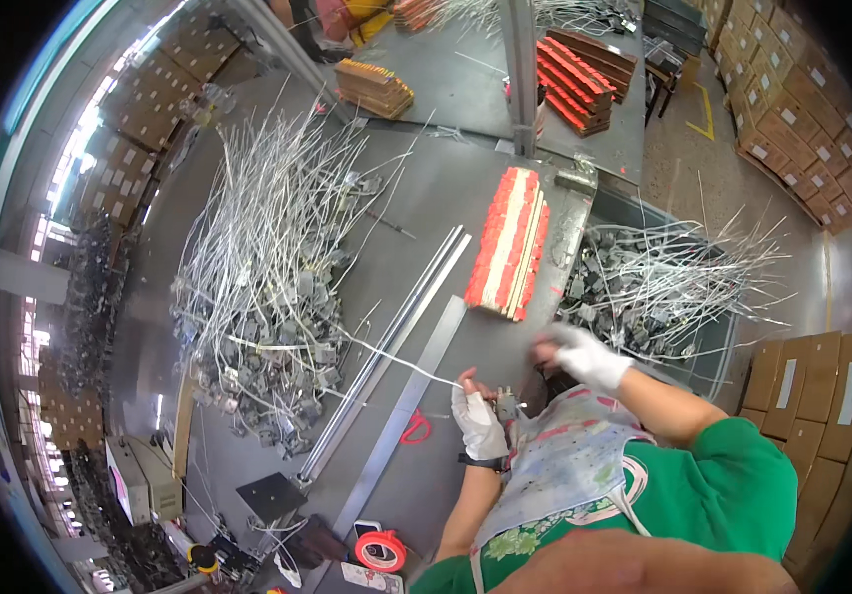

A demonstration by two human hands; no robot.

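My left hand (478, 421), in a white glove with bare fingertips, is closed on a white cable (401, 362) near the front edge of the table. The cable runs off to the left toward a big pile of white cables with grey block-shaped ends (267, 366). Right beside my left fingers sits a small metallic part (507, 404); whether it belongs to the cable I cannot tell. My right hand (586, 358), gloved the same way, is blurred by motion in front of my apron, by the bin's near corner. What its fingers hold, if anything, is hidden.
A grey bin (644, 208) of similar cables stands at right. Stacked red-and-cream strips (510, 243) lie ahead of my hands. Metal rails (386, 351) and a flat metal bar (406, 406) cross the table, near red scissors (416, 428) and a red tape roll (380, 551). Cartons (802, 396) rise at right.
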